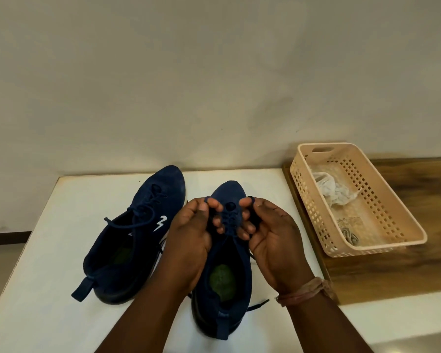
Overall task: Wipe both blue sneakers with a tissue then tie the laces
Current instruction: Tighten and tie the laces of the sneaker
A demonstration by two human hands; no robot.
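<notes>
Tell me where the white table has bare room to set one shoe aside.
The white table is bare left of the left sneaker, out to its left edge, and in a strip behind both toes along the wall. The middle is crowded: the right sneaker and both hands. The basket holds crumpled tissue.

Both forearms are bare and sleeveless, and a pinkish thread band (303,291) circles the right wrist.
</notes>
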